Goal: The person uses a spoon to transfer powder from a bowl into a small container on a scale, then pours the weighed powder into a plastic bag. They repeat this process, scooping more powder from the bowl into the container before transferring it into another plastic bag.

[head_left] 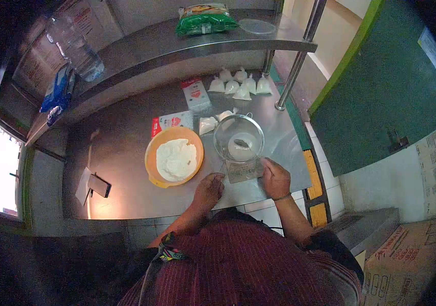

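My left hand [210,189] is closed at the table's front edge, just right of an orange bowl [152,172] of white powder [176,159]. Beyond the front edge of a round metal-rimmed sieve or bowl [219,149], my right hand [276,178] is closed, thumb towards the rim. Some white material lies inside this round vessel. Between my hands is a flat brownish piece [243,172], perhaps under clear plastic. What the fingers of either hand pinch is too small to make out.
Several tied bags of white powder [242,92] stand at the back, near two red-and-white boxes [196,95]. A phone on a stand [99,185] is at the left. Overhead, a metal shelf [146,50] holds a green packet [207,21] and a clear bottle [78,53].
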{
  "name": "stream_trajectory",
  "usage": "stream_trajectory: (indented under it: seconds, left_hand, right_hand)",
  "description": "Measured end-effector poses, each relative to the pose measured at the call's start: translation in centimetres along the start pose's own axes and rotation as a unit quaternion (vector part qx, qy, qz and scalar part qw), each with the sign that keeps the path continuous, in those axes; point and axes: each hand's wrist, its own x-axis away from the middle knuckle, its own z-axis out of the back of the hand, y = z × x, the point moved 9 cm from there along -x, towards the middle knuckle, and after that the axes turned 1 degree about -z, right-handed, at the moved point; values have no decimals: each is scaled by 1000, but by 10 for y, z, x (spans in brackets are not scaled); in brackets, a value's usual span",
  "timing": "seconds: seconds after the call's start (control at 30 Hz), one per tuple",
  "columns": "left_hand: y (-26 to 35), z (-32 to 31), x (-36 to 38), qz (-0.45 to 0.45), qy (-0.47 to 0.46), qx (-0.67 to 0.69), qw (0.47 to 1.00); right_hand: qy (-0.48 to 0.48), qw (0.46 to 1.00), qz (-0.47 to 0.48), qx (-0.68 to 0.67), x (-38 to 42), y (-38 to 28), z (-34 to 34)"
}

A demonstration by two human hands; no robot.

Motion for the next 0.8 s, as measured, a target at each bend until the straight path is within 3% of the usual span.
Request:
stream_trajectory:
  seconds: [0.03, 0.07, 0.2, 0.27, 0.3, 0.33, 0.37, 0.4, 0.43, 0.47, 0.6, 0.7, 0.77, 0.8]
  left_hand:
    - [-15, -3, 1, 180, -34, 137, 974]
    - [-28, -16, 15, 351, -66, 266, 895]
    - [-44, -28, 21, 258, -33, 275, 925]
    - [-34, -25, 22, 363, -55, 304, 879]
    - [-39, -26, 23, 362, -54, 304, 880]
    - [-30, -15, 10, 218, -45, 195, 955]
    - [-13, -9, 5, 66, -36, 79, 994]
    - [-12, -11, 5, 66, -37, 80, 994]
    - [-33, -23, 12, 212, -51, 213, 952]
    - [-48, -39, 25, 349, -63, 337, 872]
    - [-44, -34, 23, 358, -49, 354, 863]
    - [-38, -28, 17, 311, -37, 331, 890]
    - [-23, -13, 5, 224, -47, 217, 949]
    - [-28, -15, 7, 224, -46, 217, 949]
  right_hand:
    - [20, 1000, -10, -18, 2, 2, 4]
    - [39, 998, -21, -36, 3, 4, 7]
    - [89, 996, -13, -8, 4, 4, 17]
    - [58, 996, -58, 37, 2, 11, 13]
    - [58, 996, -57, 37, 2, 8, 14]
    - [42, 997, -47, 47, 1, 3, 14]
    - [25, 997, -38, 57, 1, -1, 12]
    - [25, 997, -40, 58, 4, 0, 9]
    - [22, 998, -32, 51, 7, 0, 5]
    - [20, 999, -24, 45, 9, 0, 3]
    - [74, 997, 27, 8, 11, -11, 10]
    - [32, 997, 61, 37, 11, -17, 4]
    - [11, 998, 39, 52, 10, -17, 1]
    - [11, 998, 40, 52, 9, -14, 0]
